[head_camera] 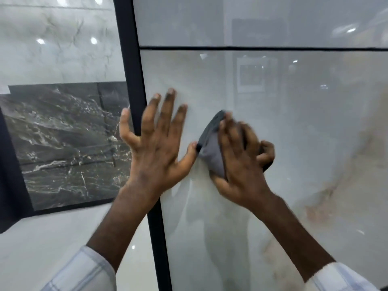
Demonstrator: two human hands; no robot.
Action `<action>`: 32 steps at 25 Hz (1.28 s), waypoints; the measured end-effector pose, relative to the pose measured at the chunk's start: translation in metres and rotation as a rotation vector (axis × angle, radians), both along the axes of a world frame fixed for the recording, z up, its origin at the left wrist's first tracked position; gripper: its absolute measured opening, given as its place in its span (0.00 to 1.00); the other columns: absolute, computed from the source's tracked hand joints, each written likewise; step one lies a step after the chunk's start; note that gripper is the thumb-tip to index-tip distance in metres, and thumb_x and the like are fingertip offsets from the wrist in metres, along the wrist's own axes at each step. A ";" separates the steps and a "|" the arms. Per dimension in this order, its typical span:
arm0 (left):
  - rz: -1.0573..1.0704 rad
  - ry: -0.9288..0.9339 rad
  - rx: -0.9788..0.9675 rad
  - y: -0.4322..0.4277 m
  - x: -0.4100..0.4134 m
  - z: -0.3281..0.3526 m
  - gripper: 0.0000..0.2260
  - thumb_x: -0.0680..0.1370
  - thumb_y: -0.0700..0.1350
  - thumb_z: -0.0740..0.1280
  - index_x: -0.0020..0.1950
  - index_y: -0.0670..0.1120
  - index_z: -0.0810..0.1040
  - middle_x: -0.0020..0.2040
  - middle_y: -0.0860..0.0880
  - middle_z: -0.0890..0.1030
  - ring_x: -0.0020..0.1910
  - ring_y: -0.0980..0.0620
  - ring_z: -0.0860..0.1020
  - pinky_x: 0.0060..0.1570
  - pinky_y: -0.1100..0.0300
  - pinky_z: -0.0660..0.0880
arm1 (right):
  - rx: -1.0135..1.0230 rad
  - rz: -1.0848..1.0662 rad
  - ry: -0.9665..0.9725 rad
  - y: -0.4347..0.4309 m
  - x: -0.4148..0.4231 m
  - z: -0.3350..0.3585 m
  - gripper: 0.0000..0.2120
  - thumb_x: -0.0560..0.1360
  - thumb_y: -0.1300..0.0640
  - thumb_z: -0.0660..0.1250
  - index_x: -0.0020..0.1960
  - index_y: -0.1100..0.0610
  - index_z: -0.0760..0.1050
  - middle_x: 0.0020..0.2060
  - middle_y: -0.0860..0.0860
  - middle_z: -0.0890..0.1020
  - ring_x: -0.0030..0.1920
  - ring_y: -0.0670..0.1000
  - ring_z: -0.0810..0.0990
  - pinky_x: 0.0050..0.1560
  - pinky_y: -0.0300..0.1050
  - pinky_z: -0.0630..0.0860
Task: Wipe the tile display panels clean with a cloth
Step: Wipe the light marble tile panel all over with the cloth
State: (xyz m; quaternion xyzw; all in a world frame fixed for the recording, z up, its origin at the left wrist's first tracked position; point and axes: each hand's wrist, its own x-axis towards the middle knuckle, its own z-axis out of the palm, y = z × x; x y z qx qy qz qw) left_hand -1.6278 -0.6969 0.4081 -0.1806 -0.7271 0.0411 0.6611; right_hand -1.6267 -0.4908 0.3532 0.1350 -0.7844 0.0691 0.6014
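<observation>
Grey cloth (211, 154) 1 | right hand (241, 162) grips | left hand (159, 148) flat | panels (304, 127) 2

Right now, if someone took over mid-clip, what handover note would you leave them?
The left grip lies flat, fingers spread, on the pale panel at its black frame.
The right grip holds the grey cloth pressed on that panel.
Done: cannot tell how much is wiped.
Left: probably this panel's remainder and the upper panel.
</observation>
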 end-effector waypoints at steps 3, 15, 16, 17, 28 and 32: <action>-0.011 0.035 -0.026 0.000 -0.003 -0.002 0.30 0.80 0.55 0.60 0.81 0.46 0.68 0.84 0.47 0.62 0.82 0.44 0.60 0.76 0.33 0.48 | 0.185 0.118 -0.231 0.009 0.017 0.012 0.52 0.71 0.37 0.62 0.84 0.50 0.37 0.84 0.45 0.37 0.82 0.55 0.41 0.74 0.65 0.53; -0.091 0.030 -0.020 0.000 -0.003 -0.001 0.31 0.78 0.56 0.62 0.79 0.44 0.71 0.82 0.46 0.64 0.81 0.43 0.62 0.77 0.31 0.48 | -0.221 0.055 0.307 0.036 -0.015 0.061 0.31 0.77 0.45 0.67 0.77 0.54 0.71 0.78 0.51 0.70 0.76 0.59 0.70 0.63 0.63 0.65; -0.092 0.026 -0.019 0.001 -0.004 -0.001 0.32 0.78 0.57 0.62 0.80 0.44 0.71 0.83 0.45 0.64 0.81 0.43 0.62 0.78 0.31 0.47 | -0.406 0.030 0.298 0.030 -0.016 0.073 0.32 0.77 0.44 0.66 0.79 0.53 0.69 0.79 0.50 0.68 0.76 0.59 0.69 0.65 0.63 0.64; -0.092 0.025 -0.021 0.000 -0.005 0.000 0.32 0.78 0.57 0.62 0.79 0.44 0.71 0.83 0.45 0.64 0.81 0.43 0.62 0.78 0.31 0.47 | -0.437 0.000 0.302 0.018 -0.016 0.076 0.33 0.77 0.43 0.65 0.80 0.53 0.68 0.80 0.50 0.67 0.76 0.59 0.68 0.66 0.63 0.63; -0.139 0.037 -0.021 -0.003 -0.003 -0.001 0.28 0.78 0.58 0.63 0.72 0.42 0.78 0.80 0.44 0.69 0.80 0.43 0.65 0.77 0.29 0.52 | -0.008 0.144 0.311 -0.032 -0.007 0.130 0.34 0.71 0.45 0.68 0.75 0.53 0.74 0.77 0.48 0.72 0.74 0.55 0.70 0.69 0.53 0.59; -0.198 0.029 0.002 -0.003 -0.003 -0.003 0.28 0.78 0.58 0.63 0.72 0.43 0.78 0.79 0.45 0.71 0.79 0.42 0.66 0.76 0.30 0.51 | -0.080 0.166 0.264 -0.002 -0.006 0.157 0.33 0.71 0.44 0.69 0.76 0.51 0.74 0.76 0.47 0.72 0.74 0.51 0.71 0.71 0.55 0.60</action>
